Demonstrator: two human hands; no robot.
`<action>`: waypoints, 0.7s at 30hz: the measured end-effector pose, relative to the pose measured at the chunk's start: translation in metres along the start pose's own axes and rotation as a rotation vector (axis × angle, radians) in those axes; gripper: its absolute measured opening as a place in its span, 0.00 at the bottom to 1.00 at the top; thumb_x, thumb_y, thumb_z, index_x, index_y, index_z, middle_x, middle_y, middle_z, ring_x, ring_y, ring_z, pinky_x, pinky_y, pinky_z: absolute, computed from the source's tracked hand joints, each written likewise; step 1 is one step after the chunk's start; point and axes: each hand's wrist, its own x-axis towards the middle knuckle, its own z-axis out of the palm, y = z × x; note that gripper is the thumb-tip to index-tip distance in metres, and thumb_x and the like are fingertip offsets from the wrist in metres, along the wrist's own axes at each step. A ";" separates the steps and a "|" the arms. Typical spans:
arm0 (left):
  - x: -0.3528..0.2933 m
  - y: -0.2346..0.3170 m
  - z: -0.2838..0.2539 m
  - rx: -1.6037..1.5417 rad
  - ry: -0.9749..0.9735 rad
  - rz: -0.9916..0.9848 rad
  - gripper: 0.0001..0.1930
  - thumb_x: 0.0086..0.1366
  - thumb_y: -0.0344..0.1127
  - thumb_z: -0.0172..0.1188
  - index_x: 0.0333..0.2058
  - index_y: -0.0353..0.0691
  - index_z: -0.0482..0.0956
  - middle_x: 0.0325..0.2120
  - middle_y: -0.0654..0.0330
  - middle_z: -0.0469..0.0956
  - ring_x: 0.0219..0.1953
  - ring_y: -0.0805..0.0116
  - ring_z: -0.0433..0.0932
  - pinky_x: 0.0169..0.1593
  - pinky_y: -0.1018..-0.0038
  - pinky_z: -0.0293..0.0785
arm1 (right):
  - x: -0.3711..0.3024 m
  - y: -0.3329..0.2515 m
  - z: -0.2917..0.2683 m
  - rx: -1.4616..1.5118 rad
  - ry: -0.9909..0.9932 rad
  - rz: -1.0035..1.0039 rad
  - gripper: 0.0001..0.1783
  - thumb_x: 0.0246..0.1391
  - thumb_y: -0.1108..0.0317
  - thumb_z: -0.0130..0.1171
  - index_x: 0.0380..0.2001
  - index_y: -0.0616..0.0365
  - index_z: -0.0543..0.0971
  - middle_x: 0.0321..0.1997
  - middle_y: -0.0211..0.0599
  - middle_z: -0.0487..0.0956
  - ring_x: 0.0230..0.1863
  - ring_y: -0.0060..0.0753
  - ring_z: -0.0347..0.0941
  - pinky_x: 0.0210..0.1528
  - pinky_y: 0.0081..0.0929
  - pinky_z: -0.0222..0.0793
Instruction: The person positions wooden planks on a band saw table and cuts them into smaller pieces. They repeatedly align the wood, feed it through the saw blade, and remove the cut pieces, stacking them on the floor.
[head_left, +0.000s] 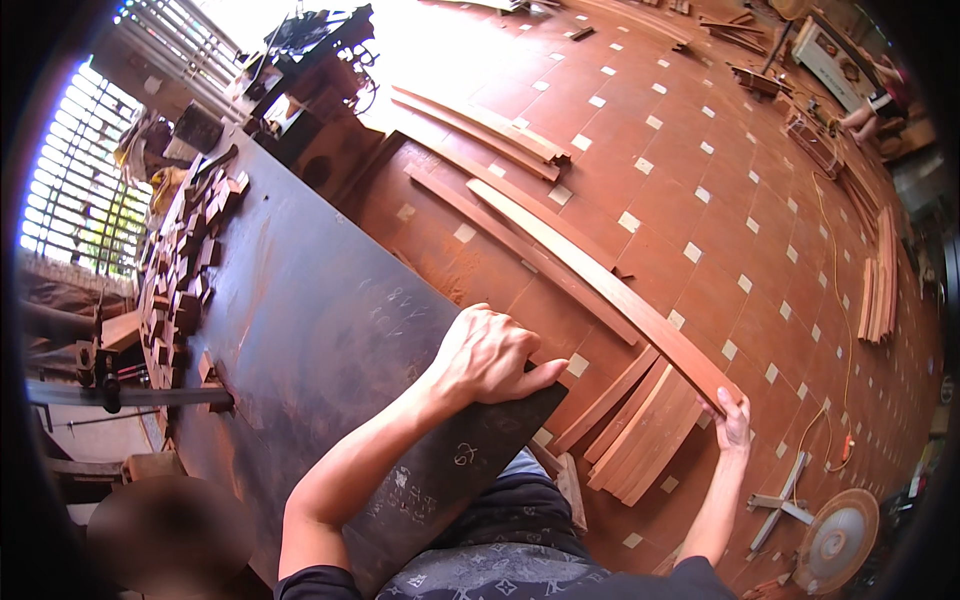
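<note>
My left hand (487, 355) is on the edge of a dark, flat tabletop (330, 300) near its corner, the fingers curled over the edge and the thumb stretched along it. Chalk marks show on this surface. Low on the right, my right hand (733, 422) grips the near end of a long reddish wooden board (640, 308). That board slants away to the far left, above the tiled floor. Beneath its near end lies a stack of shorter wooden planks (640, 440).
Many small wood blocks (185, 290) lie along the table's left side, by a narrow metal blade (130, 397). More long boards (480, 130) are on the floor (690, 180). A round fan (838, 538) stands lower right. Another person (885, 100) is far right.
</note>
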 end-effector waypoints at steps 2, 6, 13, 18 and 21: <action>-0.001 -0.002 0.003 0.010 -0.002 -0.003 0.25 0.64 0.59 0.66 0.18 0.46 0.84 0.14 0.56 0.79 0.22 0.52 0.82 0.36 0.60 0.78 | 0.037 0.009 0.027 0.028 -0.037 0.004 0.27 0.61 0.64 0.72 0.58 0.69 0.78 0.48 0.47 0.87 0.43 0.43 0.89 0.40 0.28 0.90; -0.004 -0.003 0.003 0.032 -0.007 -0.019 0.27 0.63 0.60 0.66 0.17 0.44 0.82 0.14 0.55 0.79 0.24 0.52 0.83 0.37 0.60 0.78 | 0.117 0.037 0.101 0.089 -0.169 0.021 0.26 0.60 0.67 0.71 0.58 0.69 0.78 0.51 0.48 0.86 0.45 0.49 0.89 0.42 0.35 0.92; 0.007 -0.003 0.003 0.013 0.047 -0.020 0.27 0.64 0.59 0.66 0.16 0.42 0.80 0.12 0.52 0.76 0.20 0.49 0.80 0.35 0.60 0.78 | 0.250 0.093 0.241 0.279 -0.330 0.062 0.14 0.64 0.71 0.67 0.50 0.65 0.82 0.46 0.42 0.87 0.44 0.45 0.88 0.46 0.37 0.92; -0.004 -0.009 0.009 -0.032 0.085 -0.049 0.26 0.64 0.56 0.66 0.15 0.44 0.79 0.12 0.53 0.76 0.19 0.50 0.79 0.33 0.60 0.76 | 0.283 0.081 0.266 0.188 -0.434 0.134 0.12 0.62 0.72 0.67 0.47 0.66 0.82 0.44 0.36 0.86 0.46 0.42 0.86 0.48 0.42 0.92; -0.001 -0.007 0.005 0.007 0.060 -0.055 0.25 0.64 0.55 0.67 0.15 0.44 0.79 0.12 0.54 0.76 0.19 0.51 0.79 0.33 0.60 0.76 | 0.313 0.084 0.215 0.270 -0.257 0.150 0.13 0.61 0.75 0.66 0.48 0.67 0.81 0.49 0.43 0.84 0.51 0.46 0.84 0.48 0.46 0.93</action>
